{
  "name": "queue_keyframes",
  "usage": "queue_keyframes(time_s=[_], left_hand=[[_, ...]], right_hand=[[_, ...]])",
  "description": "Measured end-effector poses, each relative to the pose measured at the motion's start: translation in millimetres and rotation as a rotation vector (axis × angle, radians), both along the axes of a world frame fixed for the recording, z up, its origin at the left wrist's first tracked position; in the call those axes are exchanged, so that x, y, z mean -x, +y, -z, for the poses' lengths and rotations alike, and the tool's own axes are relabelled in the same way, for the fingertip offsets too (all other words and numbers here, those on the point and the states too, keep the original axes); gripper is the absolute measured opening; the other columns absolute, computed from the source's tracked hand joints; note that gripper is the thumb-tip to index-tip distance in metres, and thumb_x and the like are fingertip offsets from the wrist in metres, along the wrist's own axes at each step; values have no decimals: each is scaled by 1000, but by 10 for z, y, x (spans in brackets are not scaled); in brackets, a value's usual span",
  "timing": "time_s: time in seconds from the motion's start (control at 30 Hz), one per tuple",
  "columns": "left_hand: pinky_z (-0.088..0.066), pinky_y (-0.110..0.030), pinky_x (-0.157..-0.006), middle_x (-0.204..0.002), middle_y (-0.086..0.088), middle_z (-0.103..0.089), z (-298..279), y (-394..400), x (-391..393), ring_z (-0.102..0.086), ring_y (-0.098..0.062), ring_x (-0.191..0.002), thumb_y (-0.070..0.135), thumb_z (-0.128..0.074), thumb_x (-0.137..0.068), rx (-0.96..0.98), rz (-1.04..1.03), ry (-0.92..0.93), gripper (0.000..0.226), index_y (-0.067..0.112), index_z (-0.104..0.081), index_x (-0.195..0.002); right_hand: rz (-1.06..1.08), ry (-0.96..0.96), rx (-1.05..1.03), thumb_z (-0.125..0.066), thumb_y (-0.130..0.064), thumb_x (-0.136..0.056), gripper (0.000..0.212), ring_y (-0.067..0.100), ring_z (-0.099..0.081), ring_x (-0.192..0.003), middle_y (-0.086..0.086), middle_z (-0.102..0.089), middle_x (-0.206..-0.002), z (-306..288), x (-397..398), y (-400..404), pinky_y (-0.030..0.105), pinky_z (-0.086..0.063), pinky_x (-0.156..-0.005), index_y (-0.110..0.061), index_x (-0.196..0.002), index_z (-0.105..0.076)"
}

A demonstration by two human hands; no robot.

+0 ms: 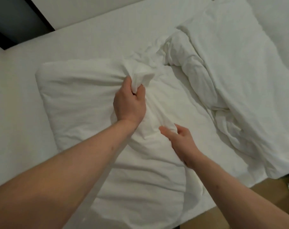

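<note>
Left grip (129, 100) clenched on bunched pillowcase (140, 76); right grip (180, 139) pinches pillowcase fold; pillow (77, 100) long axis diagonal on bed (16, 96).

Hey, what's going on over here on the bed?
A person is working on a plump white pillow that lies on the white bed sheet. The left hand grips a bunched wad of the pillow's loose white fabric case. The right hand pinches a fold of the same case nearer the person. A crumpled white duvet lies beside the pillow on the right.
</note>
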State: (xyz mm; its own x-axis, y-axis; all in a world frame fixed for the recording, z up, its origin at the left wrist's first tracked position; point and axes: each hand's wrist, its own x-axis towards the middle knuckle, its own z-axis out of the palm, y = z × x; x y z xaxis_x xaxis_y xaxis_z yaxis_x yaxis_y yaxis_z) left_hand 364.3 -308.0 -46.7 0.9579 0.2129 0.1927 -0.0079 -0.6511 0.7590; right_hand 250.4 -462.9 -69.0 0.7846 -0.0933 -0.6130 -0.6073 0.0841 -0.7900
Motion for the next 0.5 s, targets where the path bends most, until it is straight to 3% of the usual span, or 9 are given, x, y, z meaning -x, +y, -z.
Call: queue_keyframes(time_s=[0.03, 0.1, 0.13, 0.2, 0.27, 0.37, 0.43, 0.5], left_hand=[[-40, -40, -60, -70, -1, -55, 24, -4, -17, -57, -36, -72, 34, -57, -94, -19, 37, 34, 24, 18, -42, -85], [-50, -41, -75, -94, -3, -68, 249, 8, -43, -64, -33, -92, 45, -56, -96, -199, 142, 327, 27, 18, -51, -102], [-51, -42, -86, -110, -5, -69, 371, 12, -21, -64, -32, -105, 51, -55, -96, -275, 193, 516, 36, 19, -52, -112], [-45, -43, -101, -133, -8, -59, 499, -23, 104, -56, -32, -122, 57, -55, -94, -333, 251, 717, 53, 17, -49, -127], [-37, -44, -111, -151, -6, -41, 491, -108, 322, -43, -29, -136, 55, -55, -92, -405, 277, 575, 62, 19, -42, -141], [-23, -46, -122, -165, -3, -20, 380, -118, 711, -26, -25, -149, 52, -54, -91, -463, 352, 221, 71, 24, -35, -153], [-16, -55, -123, -168, -2, -14, 470, 18, 914, -20, -26, -153, 59, -47, -93, -559, 391, 209, 72, 29, -30, -156], [-10, -62, -122, -170, -2, -6, 645, 241, 1040, -11, -27, -155, 69, -36, -92, -627, 310, 393, 77, 34, -22, -159]], right_hand=[[-8, -9, 25, -72, -22, -95, 17, 9, -66, -69, -2, -73, -75, 6, -30, -47, 24, -53, -63, -15, -80, -74], [-85, 39, 161, -67, -32, -98, 17, 14, -66, -83, -7, -73, -83, 134, -12, -148, 28, -52, -73, -26, -84, -74], [-171, 115, 278, -62, -41, -100, 17, 19, -67, -101, -5, -75, -103, 240, 44, -210, 30, -52, -86, -30, -105, -74], [-323, 271, 464, -53, -55, -100, 62, 24, -51, -138, 3, -56, -149, 369, 192, -301, 33, -36, -113, -22, -152, -47], [-303, 287, 459, -49, -64, -98, 76, 22, -44, -145, 2, -46, -158, 369, 346, -323, 32, -31, -116, -21, -159, -34], [-341, 167, 417, -51, -73, -91, 71, 16, -52, -136, -14, -56, -142, 261, 588, -299, 31, -38, -109, -32, -149, -46], [-425, 202, 521, -47, -88, -81, 81, 18, -57, -130, -13, -62, -137, 318, 698, -310, 38, -43, -109, -37, -145, -49], [-513, 307, 688, -37, -96, -76, 92, 26, -61, -125, -3, -68, -130, 415, 743, -328, 45, -44, -108, -32, -139, -55]])
